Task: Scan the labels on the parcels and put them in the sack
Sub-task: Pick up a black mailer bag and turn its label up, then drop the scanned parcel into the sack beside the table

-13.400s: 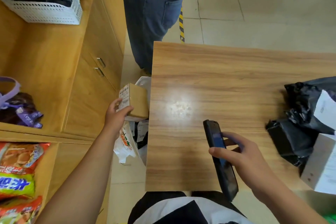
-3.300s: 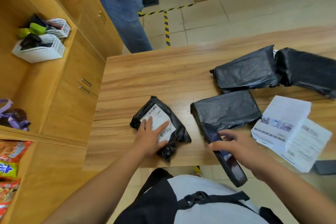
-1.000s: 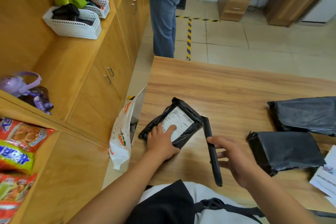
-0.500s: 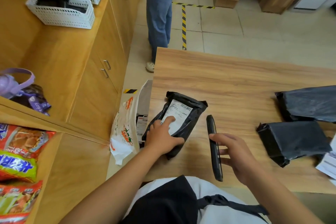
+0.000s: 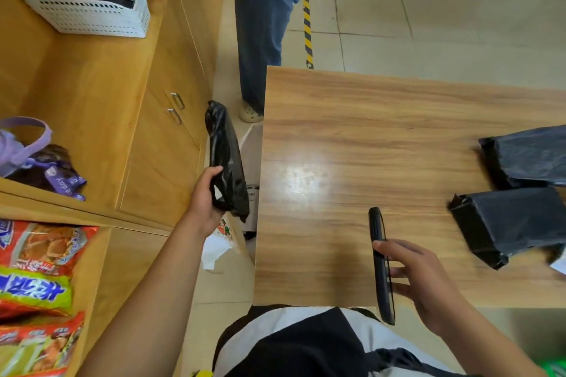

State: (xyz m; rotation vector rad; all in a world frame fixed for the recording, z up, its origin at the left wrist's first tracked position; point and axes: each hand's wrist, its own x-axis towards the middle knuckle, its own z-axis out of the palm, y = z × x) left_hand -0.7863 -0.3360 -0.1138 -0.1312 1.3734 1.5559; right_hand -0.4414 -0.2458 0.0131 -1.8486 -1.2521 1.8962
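One parcel (image 5: 227,157) has left the table (image 5: 361,119).

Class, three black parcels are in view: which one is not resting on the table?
The parcel gripped in the left hand, held off the table's left edge above the sack. The far parcel and near parcel lie on the table, at right.

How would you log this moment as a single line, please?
left hand: grips black parcel over sack | right hand: holds phone | table: far parcel, near parcel lying
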